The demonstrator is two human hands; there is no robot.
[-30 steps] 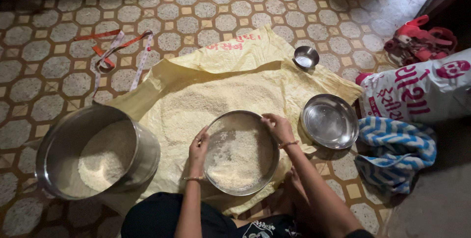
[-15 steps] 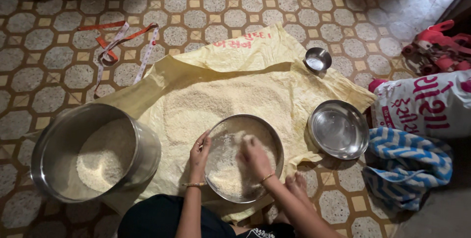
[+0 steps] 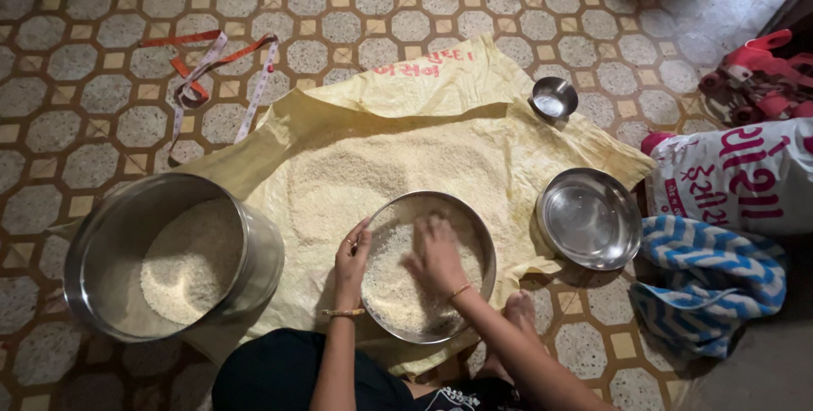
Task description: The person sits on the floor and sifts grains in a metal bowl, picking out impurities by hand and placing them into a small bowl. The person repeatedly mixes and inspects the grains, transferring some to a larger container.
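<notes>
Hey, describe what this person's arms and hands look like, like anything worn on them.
Both forearms are bare, with no sleeves showing. The left hand has a thin gold-coloured bangle at the wrist; the right hand has a similar thin bangle. No gloves; rings cannot be made out.
</notes>
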